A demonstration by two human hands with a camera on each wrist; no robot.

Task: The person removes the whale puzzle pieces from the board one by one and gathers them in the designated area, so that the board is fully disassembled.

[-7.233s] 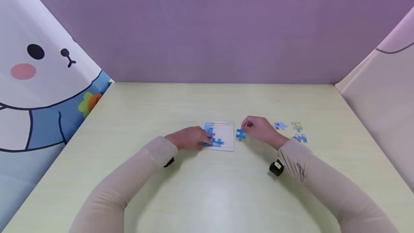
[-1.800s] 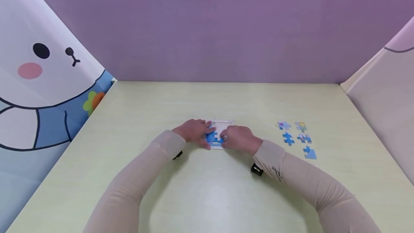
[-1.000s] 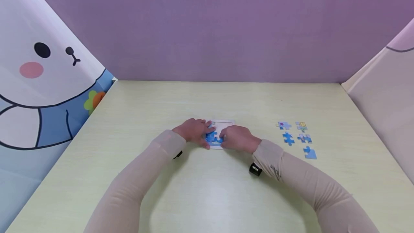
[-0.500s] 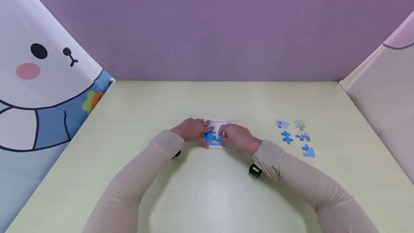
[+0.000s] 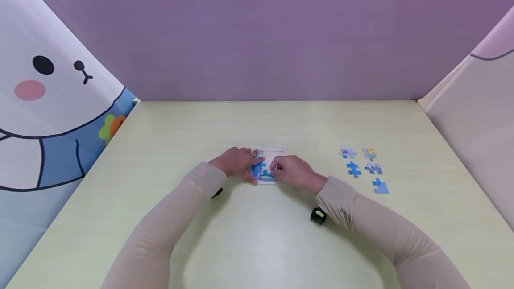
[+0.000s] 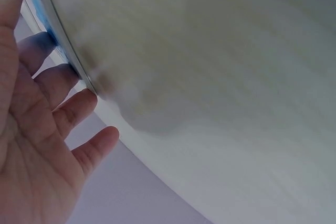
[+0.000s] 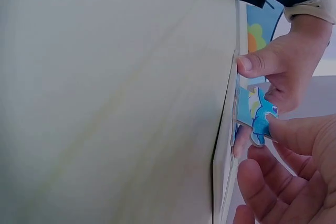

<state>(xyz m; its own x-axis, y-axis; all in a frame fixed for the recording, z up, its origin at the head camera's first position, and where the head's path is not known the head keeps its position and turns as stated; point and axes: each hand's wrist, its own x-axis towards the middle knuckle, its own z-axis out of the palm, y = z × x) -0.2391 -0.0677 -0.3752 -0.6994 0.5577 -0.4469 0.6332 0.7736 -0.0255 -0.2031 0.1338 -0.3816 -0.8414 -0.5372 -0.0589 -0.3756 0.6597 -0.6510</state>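
Observation:
In the head view a white-rimmed puzzle frame (image 5: 277,149) lies flat on the table, with blue pieces (image 5: 257,171) in its left and lower part. My left hand (image 5: 233,163) rests spread on its left side; the left wrist view has this hand (image 6: 37,129) at the frame's edge. My right hand (image 5: 295,171) is over the frame's right part. In the right wrist view, that hand (image 7: 294,171) pinches a blue picture piece (image 7: 260,114) between thumb and fingers, tilted up from the frame (image 7: 224,166). Fingers hide some of the pieces.
To the right lie several loose pieces: a spiral one (image 5: 348,153), a flower one (image 5: 370,153), a blue one (image 5: 354,169), a patterned one (image 5: 374,169) and a light blue one (image 5: 380,186). A purple panel (image 5: 273,35) stands behind the table.
Since 7.2 s ago, the blue piece beside the frame has joined the loose group, where a light blue piece has appeared. My right hand moved left over the frame and has just shifted slightly.

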